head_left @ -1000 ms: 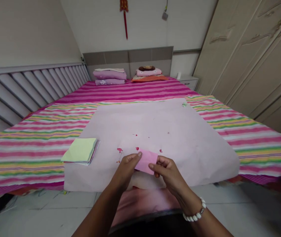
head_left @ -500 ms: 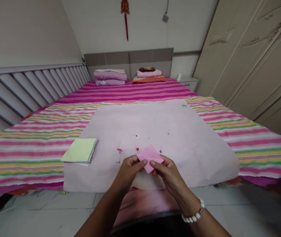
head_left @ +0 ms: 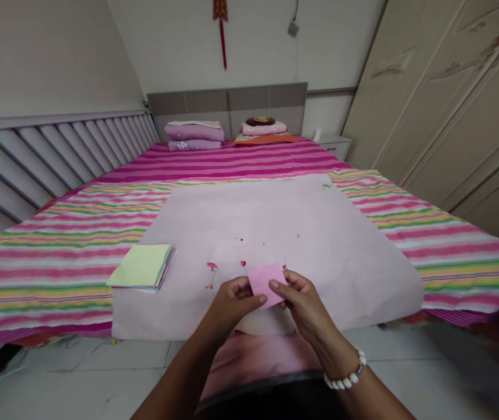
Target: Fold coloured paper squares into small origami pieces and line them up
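A small square of pink paper (head_left: 267,281) is held up between both hands, above the near part of the large pale sheet (head_left: 345,262). My left hand (head_left: 234,302) pinches its lower left side, thumb in front and fingers behind. My right hand (head_left: 302,298) grips the right side, its thumb lying across the front of the paper. The fingertips behind the paper are hidden. A white beaded bracelet (head_left: 346,376) circles the right wrist. Beyond the hands, small red scraps (head_left: 212,266) lie scattered on the pale sheet.
A stack of coloured paper (head_left: 142,266), pale yellow on top, lies on the left of the sheet. A small green piece (head_left: 327,186) is at the far right corner. Striped bedding (head_left: 450,251) surrounds the sheet; a railing (head_left: 56,151) runs along the left.
The pink paper has turned from a diamond to a nearly upright square. My left thumb has moved to its lower corner, and the right thumb sits higher on its face.
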Action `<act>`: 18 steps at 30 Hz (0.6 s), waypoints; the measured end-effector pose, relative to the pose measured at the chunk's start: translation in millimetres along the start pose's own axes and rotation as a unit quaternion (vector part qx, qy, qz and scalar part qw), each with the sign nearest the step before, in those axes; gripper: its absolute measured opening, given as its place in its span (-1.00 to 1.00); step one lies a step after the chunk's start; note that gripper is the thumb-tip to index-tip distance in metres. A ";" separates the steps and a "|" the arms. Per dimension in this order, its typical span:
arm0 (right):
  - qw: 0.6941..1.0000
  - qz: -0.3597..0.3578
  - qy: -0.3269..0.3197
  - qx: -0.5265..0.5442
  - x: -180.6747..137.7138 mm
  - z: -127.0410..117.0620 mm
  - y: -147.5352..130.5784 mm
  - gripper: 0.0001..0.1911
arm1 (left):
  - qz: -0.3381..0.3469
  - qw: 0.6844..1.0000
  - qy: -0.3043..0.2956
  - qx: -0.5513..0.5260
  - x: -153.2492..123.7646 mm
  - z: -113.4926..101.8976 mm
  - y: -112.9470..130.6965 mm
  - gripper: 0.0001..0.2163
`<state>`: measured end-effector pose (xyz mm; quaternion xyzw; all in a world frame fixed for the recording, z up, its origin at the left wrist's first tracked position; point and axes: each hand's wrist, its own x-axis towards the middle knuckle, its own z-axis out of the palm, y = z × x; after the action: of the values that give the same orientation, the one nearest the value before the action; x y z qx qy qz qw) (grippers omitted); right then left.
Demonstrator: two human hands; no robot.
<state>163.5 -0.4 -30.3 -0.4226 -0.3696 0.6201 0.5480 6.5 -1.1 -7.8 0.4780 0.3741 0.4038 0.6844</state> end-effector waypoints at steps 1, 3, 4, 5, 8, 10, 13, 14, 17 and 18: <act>1.000 -0.004 -0.003 -0.003 0.3 -0.3 0.1 -0.75 | 0.002 1.000 -0.007 -0.007 -0.1 -0.3 -0.5 -0.70; 1.000 -0.014 -0.008 -0.010 0.5 -0.7 -0.3 -0.75 | 0.004 1.000 -0.004 -0.009 0.1 -0.8 -1.2 -0.70; 1.000 -0.023 -0.009 -0.013 0.4 -0.8 -0.7 -0.73 | 0.007 1.000 0.003 -0.006 0.5 -1.1 -1.4 -0.70; 0.999 -0.035 -0.007 -0.016 0.1 -1.1 -1.2 -0.69 | 0.011 1.000 0.010 -0.004 0.9 -1.4 -1.6 -0.70; 0.995 -0.094 0.008 -0.033 -1.4 -2.6 -2.9 -0.53 | 0.013 0.999 0.037 0.003 2.0 -2.3 -1.9 -0.69; 0.989 -0.140 0.011 -0.057 -2.7 -4.1 -4.2 -0.52 | 0.010 0.998 0.059 0.009 2.3 -2.7 -1.7 -0.70; 0.975 -0.202 0.005 -0.095 -4.7 -5.4 -6.4 -0.66 | 0.008 0.997 0.077 0.013 2.0 -1.9 -0.6 -0.71; 0.970 -0.219 0.003 -0.104 -5.2 -5.4 -7.0 -0.71 | 0.009 0.997 0.078 0.012 1.9 -1.4 -0.1 -0.71; 0.962 -0.248 -0.002 -0.115 -6.0 -5.3 -7.1 -0.79 | 0.019 0.996 0.086 0.017 1.7 0.2 0.9 -0.73; 0.961 -0.250 -0.006 -0.115 -5.9 -5.5 -6.1 -0.81 | 0.025 0.995 0.091 0.021 1.7 0.3 0.8 -0.74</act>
<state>171.1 -5.5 -26.0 -0.3728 -0.5358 0.4193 0.6310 7.3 0.5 -7.1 0.4627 0.4312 0.4546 0.6272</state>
